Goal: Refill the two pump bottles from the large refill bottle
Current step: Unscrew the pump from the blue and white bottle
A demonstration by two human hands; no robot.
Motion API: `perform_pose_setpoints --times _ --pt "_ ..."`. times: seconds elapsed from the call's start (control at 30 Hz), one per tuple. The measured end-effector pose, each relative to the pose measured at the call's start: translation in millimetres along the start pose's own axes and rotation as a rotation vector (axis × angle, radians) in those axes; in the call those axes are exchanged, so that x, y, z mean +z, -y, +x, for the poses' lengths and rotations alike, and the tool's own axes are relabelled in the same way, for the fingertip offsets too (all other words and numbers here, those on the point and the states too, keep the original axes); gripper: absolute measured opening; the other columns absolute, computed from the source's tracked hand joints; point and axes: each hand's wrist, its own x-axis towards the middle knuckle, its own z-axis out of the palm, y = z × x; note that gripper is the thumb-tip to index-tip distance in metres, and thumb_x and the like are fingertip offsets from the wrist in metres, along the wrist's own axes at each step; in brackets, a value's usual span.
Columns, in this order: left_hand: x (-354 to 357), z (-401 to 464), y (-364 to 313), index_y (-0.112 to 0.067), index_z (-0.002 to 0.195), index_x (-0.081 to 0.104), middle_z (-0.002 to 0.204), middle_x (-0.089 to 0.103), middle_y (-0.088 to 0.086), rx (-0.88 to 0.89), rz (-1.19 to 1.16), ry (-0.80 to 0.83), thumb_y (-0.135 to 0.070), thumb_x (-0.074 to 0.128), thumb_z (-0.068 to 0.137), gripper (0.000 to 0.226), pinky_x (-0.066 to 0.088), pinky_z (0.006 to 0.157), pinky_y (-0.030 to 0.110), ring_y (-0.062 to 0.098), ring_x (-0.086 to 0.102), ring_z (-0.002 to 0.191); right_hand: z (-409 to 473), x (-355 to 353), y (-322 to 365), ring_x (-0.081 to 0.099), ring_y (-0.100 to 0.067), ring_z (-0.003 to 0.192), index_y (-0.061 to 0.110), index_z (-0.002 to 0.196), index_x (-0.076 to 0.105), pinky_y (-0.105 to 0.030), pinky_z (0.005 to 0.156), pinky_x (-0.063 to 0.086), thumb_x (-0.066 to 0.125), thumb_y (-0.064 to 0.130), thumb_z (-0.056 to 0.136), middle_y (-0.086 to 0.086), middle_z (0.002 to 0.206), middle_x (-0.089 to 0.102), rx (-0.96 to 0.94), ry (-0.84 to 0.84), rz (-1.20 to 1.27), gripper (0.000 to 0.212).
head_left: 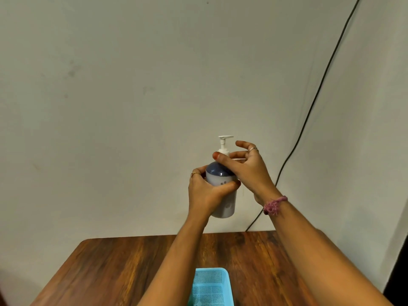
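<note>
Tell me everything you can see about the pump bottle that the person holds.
The pump bottle is a pale, cylindrical plastic body with faint grey marks, a dark blue domed cap and a white pump head on top. It is upright in the air above the wooden table. The left hand grips its body; the right hand pinches the pump collar.

upright white pump bottle (224,195), held aloft

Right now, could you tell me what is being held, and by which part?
Left hand grips the pump bottle round its body; right hand pinches its collar.

blue basket (210,283) cut off below
</note>
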Motion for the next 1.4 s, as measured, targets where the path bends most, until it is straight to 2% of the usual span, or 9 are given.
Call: perform_pose_setpoints --times 0.13,0.23,0.33,0.47,0.7,0.93,1.13,1.27,1.4 --pt "-6.1 -0.1 2.1 -0.024 0.114 0.041 0.107 0.053 -0.006 -0.001 0.000 0.012 -0.028 0.087 0.062 0.070 0.041 0.060 0.009 0.003 0.055 0.085 0.1 8.5 -2.8 0.067 -0.013 0.091 0.021 0.120 0.050 -0.031 0.082 0.056 0.081 0.034 0.070 0.000 0.096 0.071 -0.021 -0.050 -0.017 0.060" --pt "-14.9 0.9 6.8 -0.024 0.114 0.041 0.110 0.054 -0.004 0.013 0.034 0.022 -0.028 0.089 0.059 0.073 0.044 0.064 0.012 0.005 0.056 0.088 2.5 12.8 1.8 0.067 -0.013 0.094 0.023 0.112 0.055 -0.022 0.076 0.055 0.079 0.032 0.074 -0.001 0.104 0.070 -0.025 -0.082 0.022 0.045" --pt "-26.9 3.1 14.6 -0.025 0.114 0.041 0.113 0.054 -0.002 0.025 0.061 0.044 -0.029 0.089 0.057 0.075 0.045 0.066 0.013 0.008 0.056 0.091 6.4 16.8 13.8 0.065 -0.008 0.097 0.018 0.118 0.057 -0.010 0.067 0.046 0.077 0.031 0.075 0.001 0.105 0.070 -0.003 -0.127 0.084 0.049" --pt "-49.1 5.5 25.4 -0.026 0.114 0.041 0.116 0.053 -0.002 0.026 0.074 0.057 -0.027 0.089 0.057 0.075 0.041 0.064 0.009 0.007 0.055 0.090 10.3 26.3 30.3 0.062 0.002 0.092 0.015 0.121 0.057 -0.003 0.062 0.043 0.077 0.030 0.076 0.003 0.106 0.069 0.018 -0.171 0.130 0.051" --pt "-92.0 2.6 42.7 -0.027 0.115 0.040 0.117 0.053 -0.002 0.007 0.072 0.081 -0.039 0.087 0.048 0.083 0.042 0.065 0.009 0.010 0.055 0.095 4.3 49.5 47.8 0.063 0.000 0.087 0.014 0.118 0.059 -0.015 0.071 0.046 0.077 0.030 0.076 0.003 0.102 0.070 0.032 -0.237 0.165 0.048" --pt "-125.8 -5.4 55.8 -0.026 0.115 0.042 0.115 0.054 -0.003 -0.018 0.058 0.092 -0.047 0.080 0.038 0.088 0.042 0.065 0.009 0.002 0.055 0.091 -9.7 70.5 54.7 0.062 0.001 0.084 0.015 0.118 0.059 -0.015 0.074 0.047 0.075 0.031 0.078 0.003 0.103 0.070 0.027 -0.299 0.166 0.046" --pt "-142.1 -10.3 66.5 -0.024 0.115 0.043 0.116 0.054 -0.001 -0.019 0.050 0.120 -0.032 0.089 0.047 0.082 0.046 0.069 0.014 0.008 0.055 0.097 -23.7 89.2 52.8 0.063 0.003 0.080 0.015 0.116 0.060 -0.014 0.072 0.046 0.076 0.030 0.077 0.005 0.100 0.070 0.028 -0.304 0.171 0.045" --pt "-149.8 -13.7 72.5 -0.024 0.113 0.043 0.116 0.053 -0.001 -0.025 0.041 0.129 -0.037 0.085 0.042 0.084 0.044 0.069 0.012 0.004 0.055 0.094 -35.2 90.2 49.1 0.064 -0.001 0.087 0.016 0.117 0.058 -0.020 0.080 0.049 0.075 0.030 0.078 0.008 0.098 0.070 0.041 -0.345 0.202 0.045" --pt "-154.8 -22.3 85.1 -0.022 0.115 0.042 0.116 0.054 0.000 -0.049 0.027 0.141 -0.023 0.092 0.051 0.081 0.048 0.073 0.016 0.007 0.057 0.096 -54.3 93.7 40.5 0.068 -0.009 0.092 0.016 0.122 0.053 -0.019 0.071 0.050 0.074 0.026 0.080 0.005 0.097 0.071 0.024 -0.429 0.279 0.049"
